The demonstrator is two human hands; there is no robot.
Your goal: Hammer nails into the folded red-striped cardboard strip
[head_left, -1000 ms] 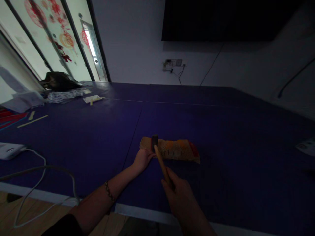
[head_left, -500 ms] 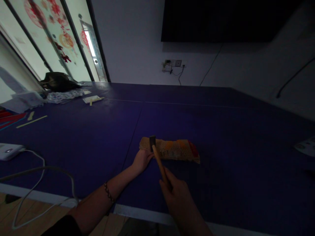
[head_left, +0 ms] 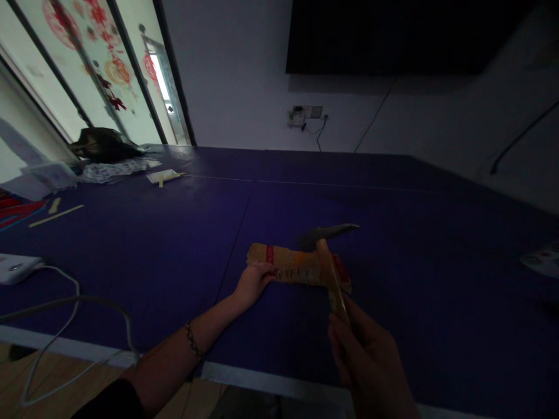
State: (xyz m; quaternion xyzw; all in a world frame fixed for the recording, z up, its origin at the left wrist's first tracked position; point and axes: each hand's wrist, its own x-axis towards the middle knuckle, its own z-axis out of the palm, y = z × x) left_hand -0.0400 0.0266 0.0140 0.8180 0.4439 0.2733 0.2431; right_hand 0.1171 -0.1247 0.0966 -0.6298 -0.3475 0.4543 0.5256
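Note:
A strip of brown cardboard (head_left: 288, 257) with red and orange patches lies on the purple tabletop (head_left: 174, 233). Several small dark upright marks run in a row along its middle; whether they are nails I cannot tell. My left hand (head_left: 255, 283) rests at the strip's near edge, thumb and fingertips pinched together over it. Anything between those fingers is too small to name. My right hand (head_left: 371, 349) is wrapped round the wooden handle of a hammer (head_left: 334, 273). The hammer's dark metal head is raised over the right part of the cardboard, hiding some of it.
A white device (head_left: 20, 269) with a cable lies at the left, the cable looping over the front edge. Farther back are red strips (head_left: 20, 209), a white pad (head_left: 163, 176) and a black bag (head_left: 102, 145). A pale object (head_left: 541, 259) sits at the far right.
The hammer has moved right and up off the left part of the cardboard, its head now turned sideways. My right hand has moved right with it. My left hand has stayed nearly still.

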